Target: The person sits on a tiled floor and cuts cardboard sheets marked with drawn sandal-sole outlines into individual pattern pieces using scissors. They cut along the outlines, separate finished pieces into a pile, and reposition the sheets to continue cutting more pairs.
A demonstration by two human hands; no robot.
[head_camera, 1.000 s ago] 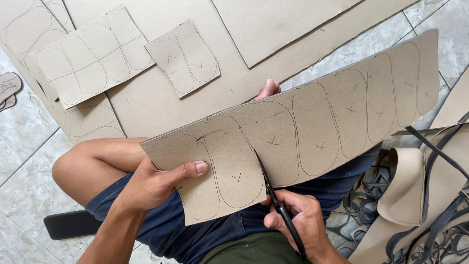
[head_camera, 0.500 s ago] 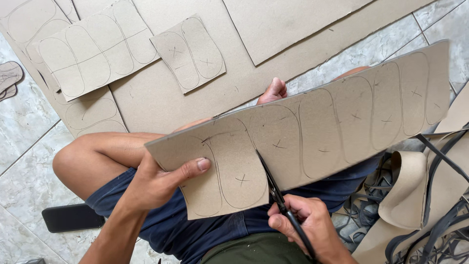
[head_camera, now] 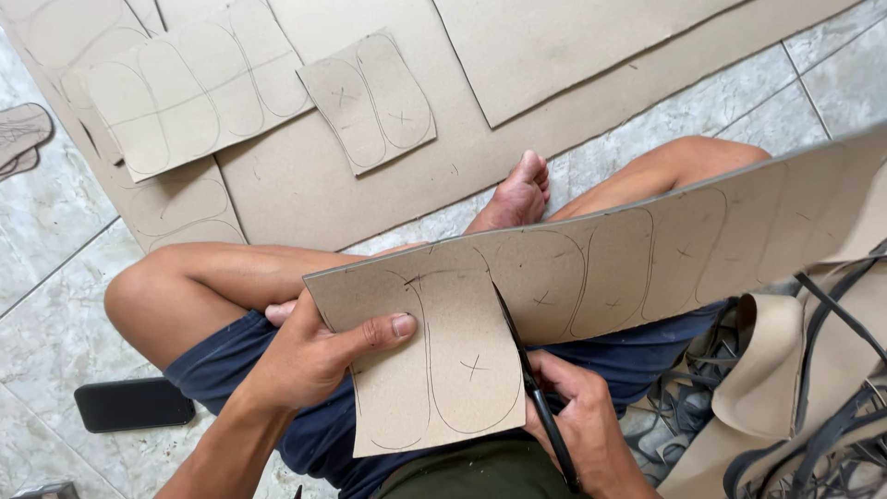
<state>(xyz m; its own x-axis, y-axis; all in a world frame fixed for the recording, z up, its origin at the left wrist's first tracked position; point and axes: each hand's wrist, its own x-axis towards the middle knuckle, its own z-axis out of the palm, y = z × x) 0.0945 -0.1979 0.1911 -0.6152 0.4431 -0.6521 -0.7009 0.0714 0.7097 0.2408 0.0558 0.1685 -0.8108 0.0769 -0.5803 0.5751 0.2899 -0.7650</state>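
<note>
Tiled floor under big cardboard sheets; left hand pinching marked cardboard strip, right hand closed on scissors cutting it, phone by thigh.

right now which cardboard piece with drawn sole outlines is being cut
The long strip held over the lap: the left hand grips its near end and the scissors in the right hand slice into it. The other marked pieces lie flat on the floor.

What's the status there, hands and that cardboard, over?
Left hand grips cardboard strip. Right hand works scissors, blades partway up the strip between drawn outlines. Nothing blocking the cut.
</note>
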